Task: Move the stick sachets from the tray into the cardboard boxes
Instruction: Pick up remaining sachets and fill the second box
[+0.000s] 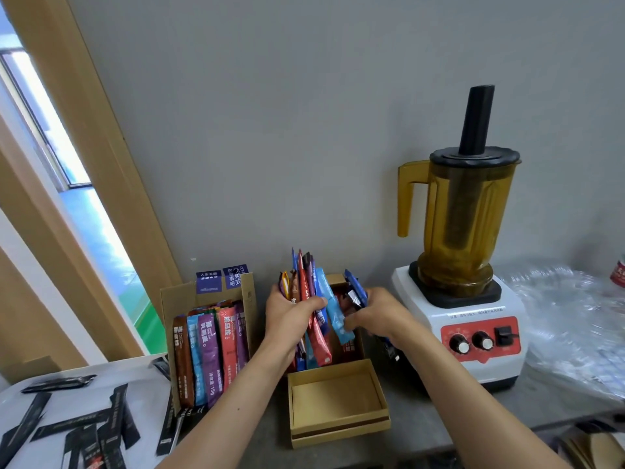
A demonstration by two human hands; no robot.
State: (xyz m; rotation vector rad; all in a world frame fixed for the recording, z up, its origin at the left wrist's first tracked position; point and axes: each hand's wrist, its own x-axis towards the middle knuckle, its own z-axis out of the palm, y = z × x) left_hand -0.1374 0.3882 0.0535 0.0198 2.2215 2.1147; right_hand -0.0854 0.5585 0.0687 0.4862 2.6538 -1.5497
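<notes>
1. My left hand [291, 314] is closed round a fanned bundle of colourful stick sachets [306, 282] in red, purple, brown and blue. They stand upright, with their lower ends down in the open brown cardboard box [338, 280] at mid-counter.
2. My right hand [377, 316] grips a dark blue sachet with a black end [355, 292], just beside the bundle and over the same box. A light blue sachet [333, 309] leans between my two hands.
3. That box's shallow tan lid [338, 401] lies folded open toward me.
4. To the left, a second cardboard box [179, 296] holds a packed row of sachets [209, 350]. "15g" is legible on the purple one.
5. Its raised flap carries two dark blue stickers [220, 280] with white Chinese characters too small to read.
6. The white tray [101, 377] at lower left holds scattered black stick sachets [77, 424].
7. On the right stands a blender [466, 265] with an amber jug, a white base and a red panel with two knobs; its print is unreadable.
</notes>
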